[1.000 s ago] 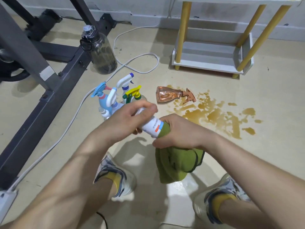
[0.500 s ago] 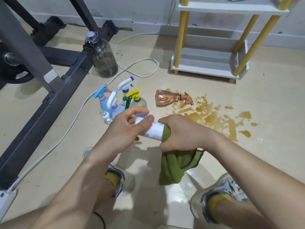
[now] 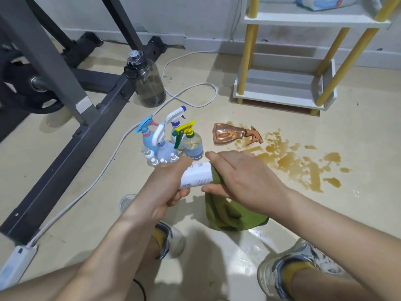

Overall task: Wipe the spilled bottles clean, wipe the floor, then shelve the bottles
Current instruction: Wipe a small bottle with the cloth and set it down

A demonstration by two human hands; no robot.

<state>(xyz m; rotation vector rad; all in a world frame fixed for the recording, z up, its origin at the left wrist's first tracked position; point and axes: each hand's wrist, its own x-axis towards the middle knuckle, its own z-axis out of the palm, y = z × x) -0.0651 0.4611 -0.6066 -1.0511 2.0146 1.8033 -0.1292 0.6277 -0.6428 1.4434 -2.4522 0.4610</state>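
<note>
Left hand (image 3: pixel 161 187) grips one end of a white bottle (image 3: pixel 196 175), right hand (image 3: pixel 240 179) wraps a green cloth (image 3: pixel 232 216) round the other end. Copper spray bottle (image 3: pixel 227 133) lies tipped by the brown spill (image 3: pixel 299 166) on the floor (image 3: pixel 358 148).

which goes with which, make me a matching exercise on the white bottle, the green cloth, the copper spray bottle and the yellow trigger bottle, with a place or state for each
Things
1. white bottle
2. green cloth
3. copper spray bottle
4. yellow-trigger bottle

Place or state
a. lying on its side at the edge of the brown spill
b. standing upright among the other spray bottles
c. gripped by the left hand
d. held by the right hand, its loose end hanging down

Pairs: 1-c, 2-d, 3-a, 4-b
</note>
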